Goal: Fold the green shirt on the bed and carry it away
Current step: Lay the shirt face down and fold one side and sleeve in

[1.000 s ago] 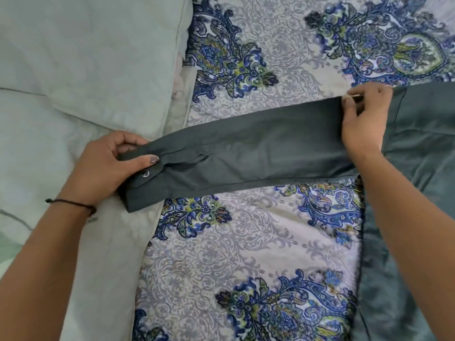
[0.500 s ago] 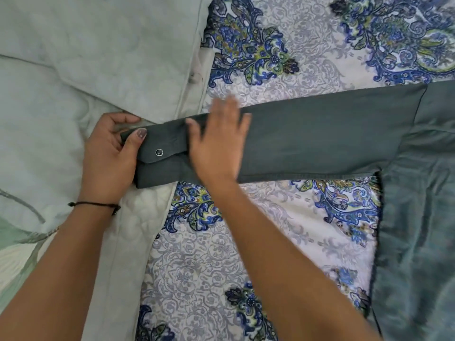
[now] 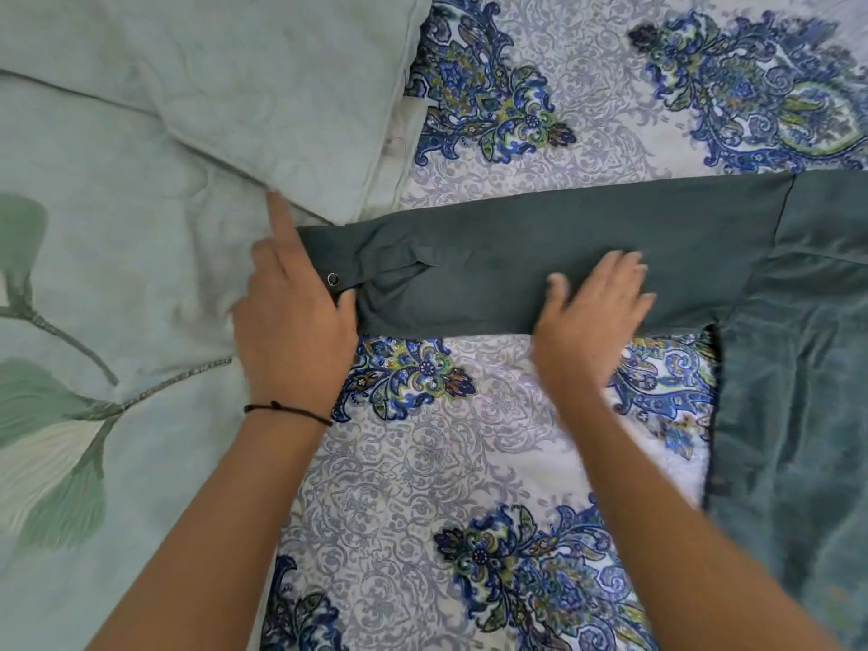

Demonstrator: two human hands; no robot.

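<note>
Flat, the right hand (image 3: pixel 594 307) presses the green shirt (image 3: pixel 563 256) sleeve, grip spread; left hand (image 3: pixel 293 321) pins its cuff.

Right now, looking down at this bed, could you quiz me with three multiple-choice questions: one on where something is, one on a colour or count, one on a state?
1. Where does the cuff of the green shirt's sleeve lie?
A. By the left hand
B. Under the right hand
C. Off the bed

2. How many snap buttons show on the cuff?
A. None
B. One
C. Three

3. How is the right hand placed?
A. Pinching the cloth up
B. Clenched in a fist
C. Open and flat on the sleeve

Answers: 1 A, the cuff ends at the left hand, beside the pale pillow. 2 B, a single round snap sits next to the left thumb. 3 C, the fingers are spread with the palm down on the sleeve, though motion blur softens them.
</note>
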